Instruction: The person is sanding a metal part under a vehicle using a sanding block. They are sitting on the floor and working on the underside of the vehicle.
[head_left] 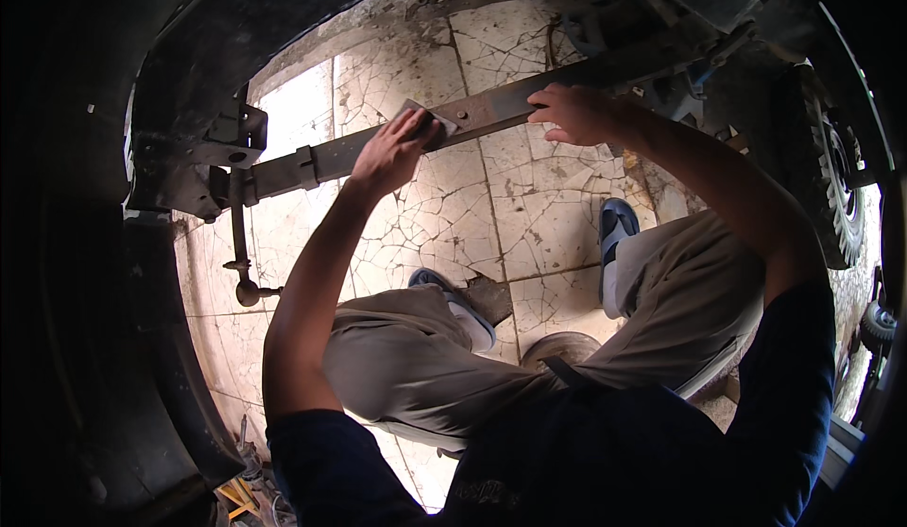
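Observation:
A long dark metal bar (274,174), which looks like a leaf spring, runs across in front of me, rising to the right. My left hand (389,157) presses a small flat sheet of sandpaper (444,125) onto its upper face, fingers laid over it. Just right of the sheet, the bar shows a reddish-brown worn patch with a small round bolt head (461,114). My right hand (574,115) is at the bar's near edge farther right, its fingers loosely bent and apart, holding nothing; whether the fingertips touch the bar I cannot tell.
Dark vehicle bodywork (189,64) curves around the left and top. A rod with a ball joint (248,291) hangs at the left. Below lies a cracked tile floor (416,225). A treaded wheel (839,182) stands at the right. My feet rest on the floor, beside a round object (562,346).

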A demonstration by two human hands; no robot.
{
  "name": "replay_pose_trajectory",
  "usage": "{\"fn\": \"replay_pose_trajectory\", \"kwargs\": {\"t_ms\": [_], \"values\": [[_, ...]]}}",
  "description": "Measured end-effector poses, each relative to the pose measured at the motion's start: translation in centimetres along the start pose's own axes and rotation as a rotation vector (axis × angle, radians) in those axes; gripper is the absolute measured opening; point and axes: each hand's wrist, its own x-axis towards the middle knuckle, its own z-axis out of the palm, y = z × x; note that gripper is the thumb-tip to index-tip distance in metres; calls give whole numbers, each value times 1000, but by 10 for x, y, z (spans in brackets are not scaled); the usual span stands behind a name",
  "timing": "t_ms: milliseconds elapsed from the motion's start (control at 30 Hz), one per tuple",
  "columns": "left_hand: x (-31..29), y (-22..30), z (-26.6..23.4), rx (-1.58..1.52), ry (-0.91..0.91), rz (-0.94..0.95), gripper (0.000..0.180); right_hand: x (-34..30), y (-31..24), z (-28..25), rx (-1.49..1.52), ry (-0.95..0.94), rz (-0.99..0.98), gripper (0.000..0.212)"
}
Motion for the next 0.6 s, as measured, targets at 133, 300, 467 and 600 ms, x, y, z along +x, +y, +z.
{"fn": "replay_pose_trajectory", "kwargs": {"t_ms": [133,300,467,600], "values": [[-17,-19,-4,74,-34,-127,49,0,-2,-2,6,-7,10,39],[-2,6,7,-48,-6,-82,48,-1,4,3,-9,9,5,39],[-12,-3,-1,-54,-22,-100,49,1,1,-1,28,4,-4,39],[-39,-24,-1,38,-22,-199,43,3,0,-1,45,23,-27,39]]}}
